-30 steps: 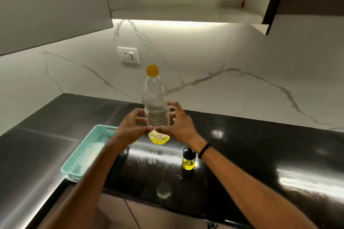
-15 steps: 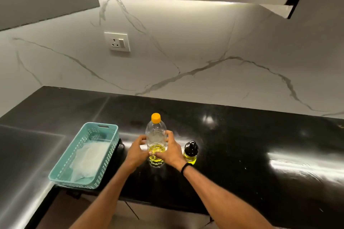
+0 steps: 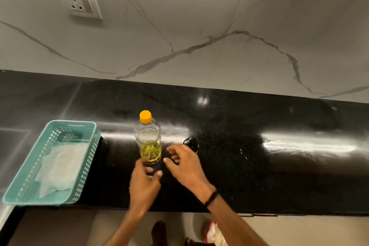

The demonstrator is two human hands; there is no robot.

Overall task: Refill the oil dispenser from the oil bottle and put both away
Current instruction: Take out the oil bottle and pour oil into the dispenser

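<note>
A clear plastic oil bottle (image 3: 148,138) with an orange cap stands upright on the black countertop (image 3: 259,175), with a little yellow oil at its bottom. To its right stands the small oil dispenser (image 3: 190,143); only its black top shows, and my right hand hides the rest. My left hand (image 3: 144,181) is just in front of the bottle's base with fingers loosely apart, and its fingertips are at the base. My right hand (image 3: 184,163) is open, between the bottle and the dispenser, holding nothing.
A teal plastic basket (image 3: 19,191) with a white cloth inside sits at the counter's left front edge. A wall socket (image 3: 79,3) is on the marble backsplash. The counter's front edge runs just below my wrists, with floor and feet beyond it.
The bottle was carried down from the air and set on the counter. Both hands have since let go of it and drawn back, the right one moving toward the dispenser.
</note>
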